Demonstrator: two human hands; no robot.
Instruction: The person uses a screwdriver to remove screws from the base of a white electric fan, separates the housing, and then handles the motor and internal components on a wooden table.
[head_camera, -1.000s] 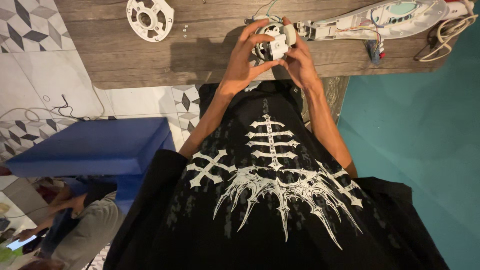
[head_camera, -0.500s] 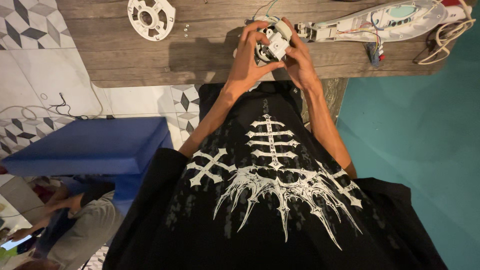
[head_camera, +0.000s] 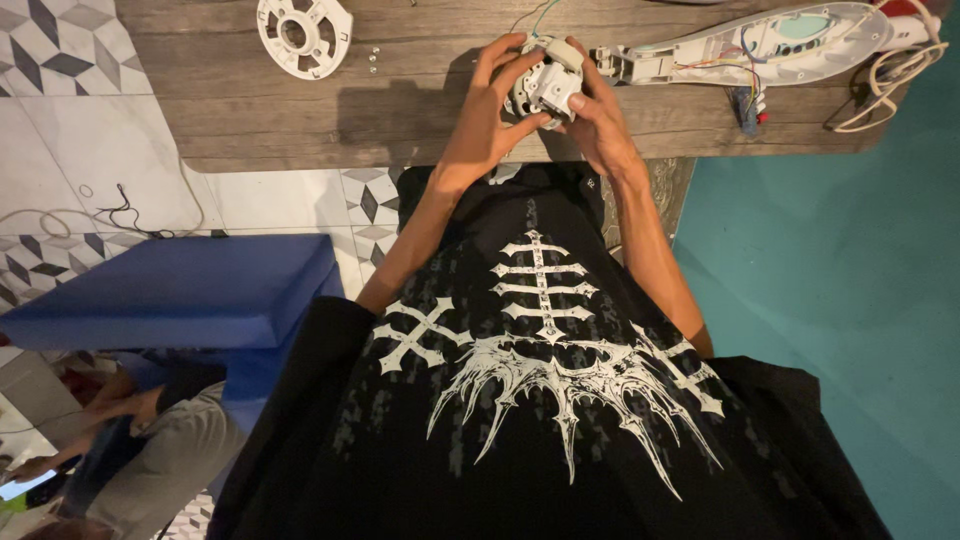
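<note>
Both my hands hold a small white and grey motor assembly (head_camera: 548, 80) just above the wooden table (head_camera: 300, 115). My left hand (head_camera: 482, 110) wraps its left side, fingers curled over the top. On the other side my right hand (head_camera: 600, 122) grips it, thumb pressed on the white block facing me. Thin coloured wires run from the assembly toward the table's far edge. Most of its back is hidden by my fingers.
A round white plastic part (head_camera: 303, 30) and a few small screws (head_camera: 372, 60) lie at the table's left. An opened white appliance housing (head_camera: 770, 40) with wires and a cream cord (head_camera: 890, 75) lies right. A blue cushion (head_camera: 190, 290) and another person (head_camera: 150, 450) are at lower left.
The assembly has been turned slightly in my hands and lifted a little toward the table's far side. My left fingers shifted over its top.
</note>
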